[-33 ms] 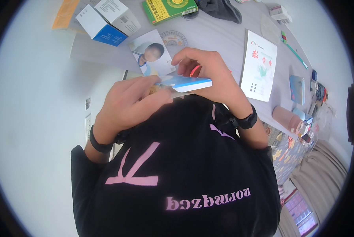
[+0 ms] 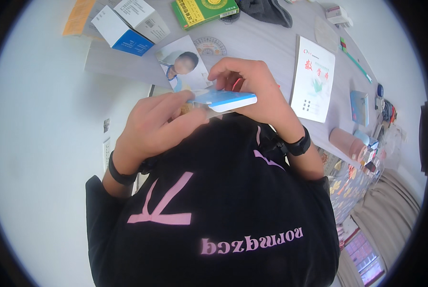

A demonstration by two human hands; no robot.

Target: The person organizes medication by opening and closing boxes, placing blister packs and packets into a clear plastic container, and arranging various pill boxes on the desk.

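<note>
Close in front of my chest, a flat blue-and-white item [image 2: 233, 100], like a small pad or thin box, is held level between both hands. My left hand [image 2: 159, 122] is closed, thumb and fingers pinching its left end, where a strip of see-through film shows. Around the right end my right hand [image 2: 254, 88] is closed, with its fingers curled above the item. Something red [image 2: 238, 84] shows between those fingers, too hidden to name. Just beyond my hands lies a photo print [image 2: 181, 62] of a person, beside a clear protractor [image 2: 209, 46].
An open blue-and-white carton [image 2: 132, 45] and a green-and-yellow box [image 2: 205, 10] stand at the far left and middle. To the right are a white exercise book [image 2: 314, 81], a small blue booklet [image 2: 359, 108], a green stick [image 2: 358, 66] and a pink bottle [image 2: 346, 142]. A wall [image 2: 46, 143] borders the left.
The blue-and-white item has tilted slightly, and more of its blue face shows. My right fingers have shifted a little; my left hand stays in nearly the same place.
</note>
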